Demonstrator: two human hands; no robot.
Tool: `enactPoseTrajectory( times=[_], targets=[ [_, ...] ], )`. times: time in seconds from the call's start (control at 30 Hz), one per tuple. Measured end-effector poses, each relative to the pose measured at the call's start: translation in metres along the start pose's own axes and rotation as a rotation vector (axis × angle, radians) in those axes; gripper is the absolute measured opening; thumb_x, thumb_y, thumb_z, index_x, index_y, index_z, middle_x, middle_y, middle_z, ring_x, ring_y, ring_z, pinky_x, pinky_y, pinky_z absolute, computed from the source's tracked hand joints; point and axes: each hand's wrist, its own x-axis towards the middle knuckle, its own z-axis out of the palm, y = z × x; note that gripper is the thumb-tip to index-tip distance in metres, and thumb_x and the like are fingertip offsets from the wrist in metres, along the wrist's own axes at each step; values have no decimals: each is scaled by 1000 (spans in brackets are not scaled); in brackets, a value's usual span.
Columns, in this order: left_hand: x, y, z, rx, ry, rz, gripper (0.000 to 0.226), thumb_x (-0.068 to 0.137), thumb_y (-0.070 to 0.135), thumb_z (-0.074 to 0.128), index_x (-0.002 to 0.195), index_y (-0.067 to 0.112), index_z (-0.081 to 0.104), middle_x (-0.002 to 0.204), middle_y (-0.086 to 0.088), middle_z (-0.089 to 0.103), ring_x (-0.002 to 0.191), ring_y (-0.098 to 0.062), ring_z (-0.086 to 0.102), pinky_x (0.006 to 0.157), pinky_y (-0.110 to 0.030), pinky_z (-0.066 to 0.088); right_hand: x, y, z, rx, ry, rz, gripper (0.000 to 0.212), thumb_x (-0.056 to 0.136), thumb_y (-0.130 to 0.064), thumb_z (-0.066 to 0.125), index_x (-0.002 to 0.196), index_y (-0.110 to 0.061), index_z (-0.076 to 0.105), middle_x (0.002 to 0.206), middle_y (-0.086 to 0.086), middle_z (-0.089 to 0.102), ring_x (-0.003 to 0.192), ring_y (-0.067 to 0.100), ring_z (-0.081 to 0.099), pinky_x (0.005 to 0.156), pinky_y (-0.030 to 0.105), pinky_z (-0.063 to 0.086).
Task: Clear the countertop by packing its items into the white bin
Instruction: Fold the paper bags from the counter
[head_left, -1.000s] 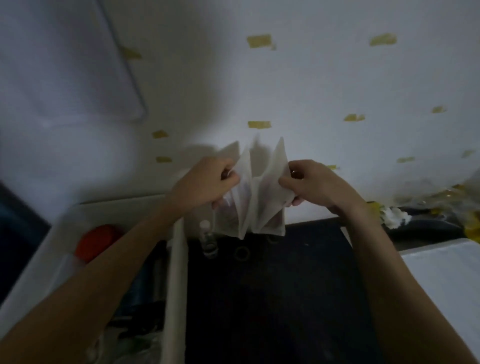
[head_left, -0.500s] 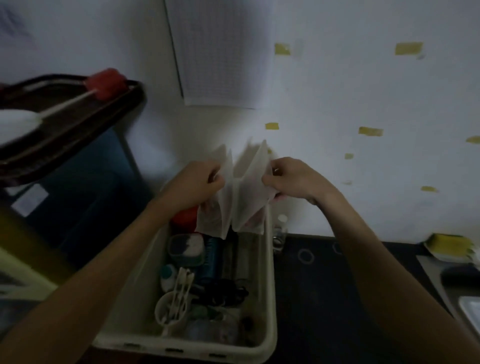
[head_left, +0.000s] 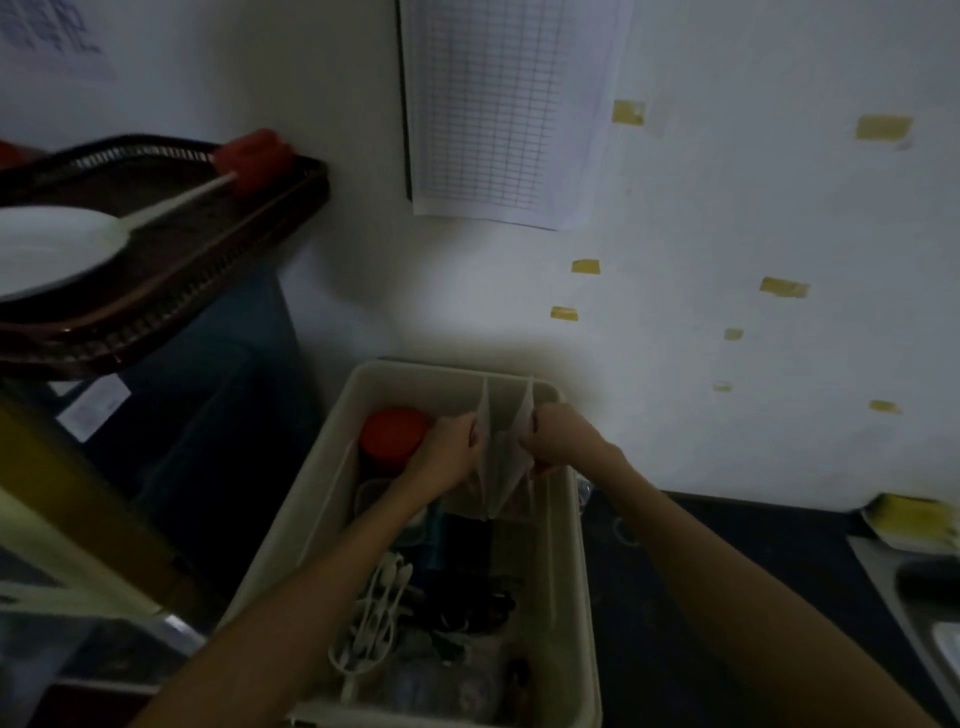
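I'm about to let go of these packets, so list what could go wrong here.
1. The folded white packets, pinched by the left hand and right hand, stand upright at the white bin's far end; released, they may flop over or fan open.
2. The red-lidded jar sits right beside the left hand and could get knocked.

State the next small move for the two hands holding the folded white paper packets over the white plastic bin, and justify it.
Probably lower and release. The left hand and right hand pinch the folded white paper packets upright, already inside the far end of the white plastic bin, beside the red-lidded jar.
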Motion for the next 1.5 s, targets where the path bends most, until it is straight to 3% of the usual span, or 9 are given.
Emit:
enactPoseTrajectory(
  times=[0.1,0.23,0.4,0.53,0.73,0.93,1.03,1.3,1.5],
  targets=[
    [4,-9,19,18,-62,-20,13,94,17,54,81,12,53,70,-7,61,66,-24,61,55,-27,34,14,9,20,-81,11,-25,14,95,-17,57,86,-8,62,76,3,63,72,19,70,54,19,46],
    [0,-27,38,47,-143,-58,20,95,18,52,110,8,59,91,-14,70,81,-27,68,62,-29,42,25,16,48,-72,57,-41,12,93,-12,58,91,-3,66,81,3,67,70,15,65,64,25,54],
    [-7,-41,44,45,-168,-106,24,94,19,52,111,4,62,99,-19,70,90,-31,68,72,-37,50,37,18,76,-97,62,-41,20,93,-11,49,93,-3,67,92,13,71,84,29,71,77,42,60],
    [-12,-40,39,84,-192,-85,30,94,26,55,116,6,60,105,-18,70,96,-32,68,76,-37,52,43,20,80,-20,48,-35,25,95,-28,54,99,-5,65,93,10,70,82,26,70,78,41,60],
    [-13,-44,28,176,-198,-86,29,97,38,49,91,10,53,92,-20,67,85,-35,66,67,-40,48,18,21,49,-92,32,-142,17,96,-17,55,96,-3,65,87,4,64,87,25,68,71,28,50],
    [-13,-12,5,127,33,21,26,95,34,57,79,14,51,71,-5,63,65,-20,59,56,-35,41,-11,62,-4,443,378,-160,14,92,-5,52,101,-10,62,82,6,70,64,18,71,62,33,60],
    [-6,22,3,28,80,86,22,93,32,59,80,15,52,70,-1,60,65,-16,58,59,-35,44,-2,106,-6,332,467,-49,7,94,-16,58,99,-17,62,89,1,70,72,14,69,68,30,59],
    [23,89,48,88,-59,118,13,90,27,63,87,20,54,78,3,61,72,-13,58,66,-31,50,52,154,41,9,149,-38,64,86,-15,70,143,-16,42,149,10,36,123,30,52,103,39,47],
    [32,106,76,84,-46,103,10,86,18,68,89,14,59,72,8,59,59,1,52,57,-13,39,59,180,56,-2,187,-106,37,86,-13,66,121,-19,57,123,7,53,110,30,55,90,37,51]
  ],
)
